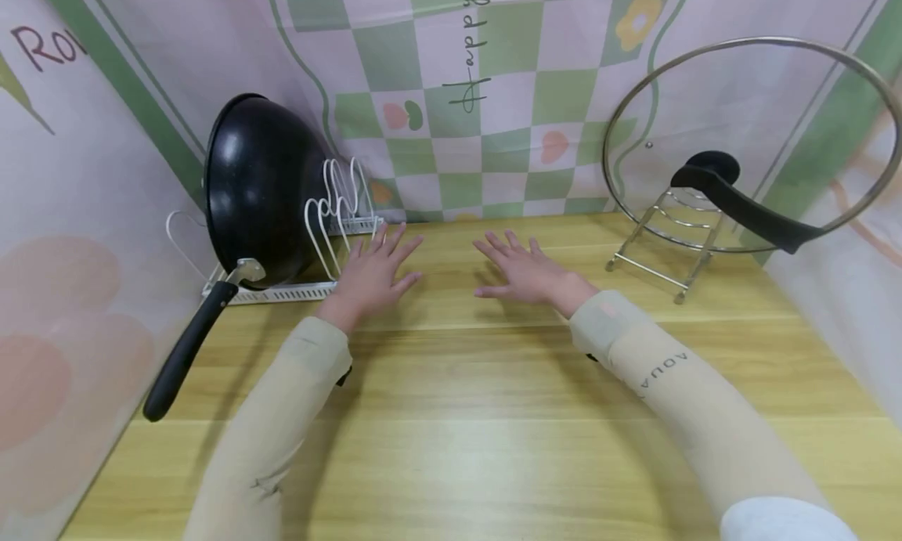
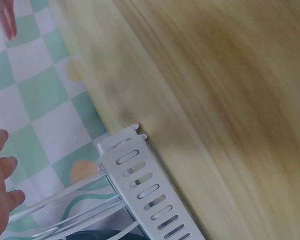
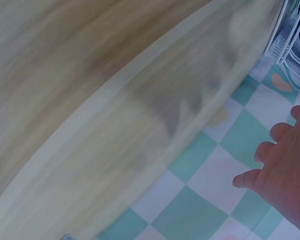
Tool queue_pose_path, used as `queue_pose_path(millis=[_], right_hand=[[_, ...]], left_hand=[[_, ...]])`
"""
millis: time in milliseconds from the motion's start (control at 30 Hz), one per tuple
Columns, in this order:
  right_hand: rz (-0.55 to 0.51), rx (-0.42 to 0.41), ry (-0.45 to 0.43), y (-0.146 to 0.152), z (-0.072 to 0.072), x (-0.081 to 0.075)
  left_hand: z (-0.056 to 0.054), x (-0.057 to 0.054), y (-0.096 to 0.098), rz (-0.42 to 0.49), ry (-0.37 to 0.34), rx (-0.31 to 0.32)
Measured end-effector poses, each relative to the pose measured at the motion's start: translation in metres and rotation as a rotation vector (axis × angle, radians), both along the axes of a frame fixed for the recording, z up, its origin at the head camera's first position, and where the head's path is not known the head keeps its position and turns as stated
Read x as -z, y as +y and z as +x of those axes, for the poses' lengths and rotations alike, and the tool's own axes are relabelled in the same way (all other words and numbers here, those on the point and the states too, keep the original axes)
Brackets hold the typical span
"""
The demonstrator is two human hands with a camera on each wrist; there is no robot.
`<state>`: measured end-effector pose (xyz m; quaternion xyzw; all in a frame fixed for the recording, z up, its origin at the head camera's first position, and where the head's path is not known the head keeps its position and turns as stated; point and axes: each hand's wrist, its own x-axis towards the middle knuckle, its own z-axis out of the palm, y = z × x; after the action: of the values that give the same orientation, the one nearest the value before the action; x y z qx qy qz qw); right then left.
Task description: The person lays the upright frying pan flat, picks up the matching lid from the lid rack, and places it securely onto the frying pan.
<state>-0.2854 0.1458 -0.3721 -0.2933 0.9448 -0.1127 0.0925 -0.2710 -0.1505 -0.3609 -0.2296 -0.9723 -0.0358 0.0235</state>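
My left hand (image 1: 368, 279) is held over the table with its fingers spread and nothing in them. It overlaps the front right end of a white wire rack (image 1: 282, 293) in the head view. On that rack a black wok (image 1: 264, 189) stands on its side, its long black handle (image 1: 190, 353) slanting toward the near left. Across from it my right hand (image 1: 528, 275) hovers above the wood, fingers apart and holding nothing. To its right a round glass lid (image 1: 750, 44) with a metal rim and black handle (image 1: 754, 208) leans on a small metal stand (image 1: 655, 275).
The wooden table (image 1: 451, 431) spreads under both arms. A checkered green and white curtain (image 1: 465, 149) hangs along its back edge, and printed cloth (image 1: 70, 236) covers the left side. In the left wrist view the rack's slotted base (image 2: 150, 192) lies close by.
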Motion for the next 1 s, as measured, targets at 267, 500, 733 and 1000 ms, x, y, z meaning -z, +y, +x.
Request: queue_pose_path(millis=[267, 500, 733, 1000], right_hand=[[-0.046, -0.014, -0.015, -0.010, -0.002, 0.001], [-0.074, -0.011, -0.023, -0.019, -0.003, 0.002], [-0.112, -0.024, -0.045, -0.027, -0.004, 0.005], [-0.137, -0.039, -0.058, -0.036, -0.004, 0.006]], left_hand=[[0.001, -0.011, -0.001, 0.005, 0.064, 0.014], [0.001, -0.017, -0.005, 0.076, 0.190, 0.076], [0.002, -0.020, -0.014, 0.181, 0.311, 0.107], [-0.001, -0.024, -0.022, 0.251, 0.480, 0.141]])
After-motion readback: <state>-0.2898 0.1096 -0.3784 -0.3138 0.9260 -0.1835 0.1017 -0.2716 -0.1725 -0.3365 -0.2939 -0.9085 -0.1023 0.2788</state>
